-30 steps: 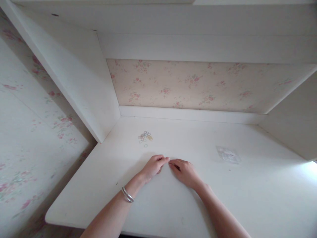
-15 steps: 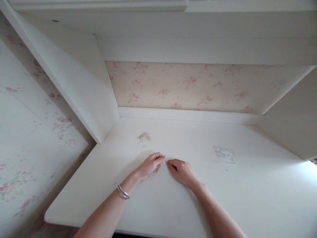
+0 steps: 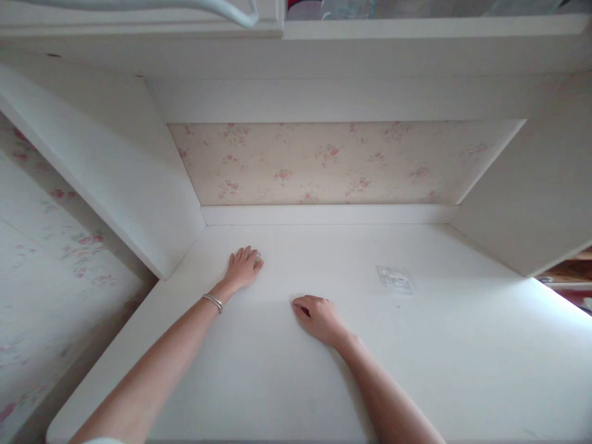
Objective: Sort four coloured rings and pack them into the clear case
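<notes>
My left hand (image 3: 243, 269), with a silver bracelet at the wrist, lies palm down on the white desk toward the back left. Its fingers are spread over a pile of small thin coloured loops (image 3: 257, 256) that look like rubber bands. Most of the pile is hidden beneath the hand, and only a few loops show by the fingertips. My right hand (image 3: 319, 317) rests on the desk near the middle. Its fingers are curled, with thumb and forefinger together; whether anything is between them I cannot make out.
A clear plastic bag (image 3: 395, 279) lies on the desk (image 3: 259, 382) at the right. White side panels (image 3: 115, 172) and an overhead shelf (image 3: 324, 58) enclose the back. Floral wallpaper (image 3: 296, 163) shows behind.
My left hand has moved from beside my right hand to the back left, opened and covered the loops. My right hand keeps its curled pose. The view has shifted slightly.
</notes>
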Motion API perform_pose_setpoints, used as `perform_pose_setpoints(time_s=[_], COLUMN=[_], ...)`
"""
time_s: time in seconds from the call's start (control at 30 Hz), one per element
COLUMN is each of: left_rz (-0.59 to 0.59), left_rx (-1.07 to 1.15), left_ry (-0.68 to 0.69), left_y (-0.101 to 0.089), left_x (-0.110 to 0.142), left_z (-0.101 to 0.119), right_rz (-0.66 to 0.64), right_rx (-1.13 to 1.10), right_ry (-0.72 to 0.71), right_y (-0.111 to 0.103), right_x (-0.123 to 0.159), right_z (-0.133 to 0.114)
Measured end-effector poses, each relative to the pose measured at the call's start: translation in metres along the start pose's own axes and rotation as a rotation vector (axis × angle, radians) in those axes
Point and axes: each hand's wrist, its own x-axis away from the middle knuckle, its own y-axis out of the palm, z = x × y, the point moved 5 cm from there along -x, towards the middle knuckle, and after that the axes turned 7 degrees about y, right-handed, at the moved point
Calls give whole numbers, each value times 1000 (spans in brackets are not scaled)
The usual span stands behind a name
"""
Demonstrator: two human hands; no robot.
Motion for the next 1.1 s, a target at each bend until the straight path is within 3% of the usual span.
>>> perform_pose_setpoints(time_s=[0.17,0.43,0.53,0.63,0.77,0.97,1.1], left_rz=[6,-6,-21,-7,19,-25,-23], left_rx=[120,287,423,504,549,445,343], left_ry=[86,400,506,466,355,453,538], left_y=[12,21,19,12,2,-11,-10], left_x=[-11,-5,1,-2,-8,2,12], left_z=[16,108,130,126,99,79,82], right_rz=[-10,-17,-15,-13,12,82,205], right_rx=[2,-13,-20,-23,-43,-61,6], right_ry=[9,14,11,14,4,38,97], right_y=[0,-2,-2,-2,-2,-3,-7], right_x=[-1,-1,-1,-1,-2,-5,-9], right_z=[2,1,1,3,7,13,15])
